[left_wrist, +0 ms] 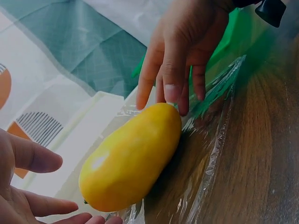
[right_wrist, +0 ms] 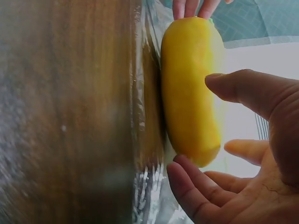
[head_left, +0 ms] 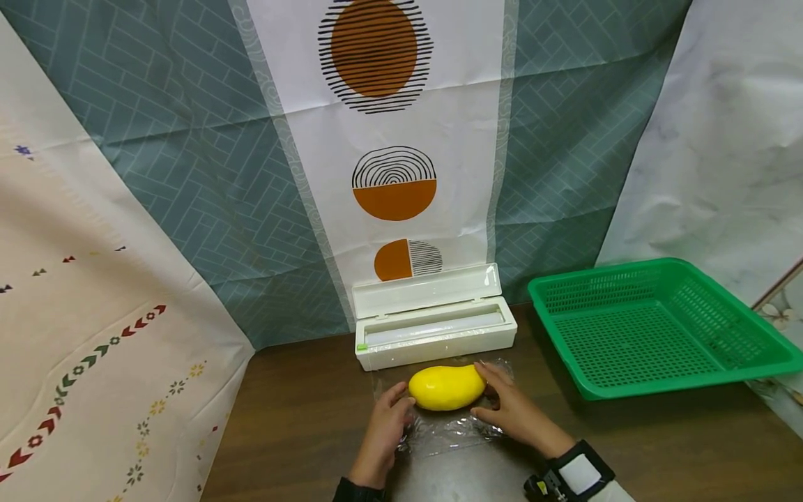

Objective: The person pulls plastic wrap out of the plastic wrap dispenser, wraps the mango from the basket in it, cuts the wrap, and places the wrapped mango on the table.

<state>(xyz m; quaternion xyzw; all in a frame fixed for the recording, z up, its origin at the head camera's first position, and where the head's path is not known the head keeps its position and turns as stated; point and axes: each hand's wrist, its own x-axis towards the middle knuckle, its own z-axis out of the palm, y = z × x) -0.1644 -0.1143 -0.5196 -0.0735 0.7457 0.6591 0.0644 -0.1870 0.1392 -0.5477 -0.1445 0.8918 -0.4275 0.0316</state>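
A smooth yellow oblong fruit, mango- or papaya-like, lies on its side on a sheet of clear plastic film over the brown table. My left hand is at its left end, and my right hand at its right end. In the left wrist view, the left fingers are spread, with the thumb and forefinger clear of the fruit. Fingertips of the right hand reach the far end. The right wrist view shows the right thumb in front of the fruit, its fingers loosely extended.
Behind the fruit stands a white film dispenser box, lid up, with a roll inside. To the right is a green perforated basket. Patterned cloth hangs at the back and sides. A dark wristband circles the right wrist.
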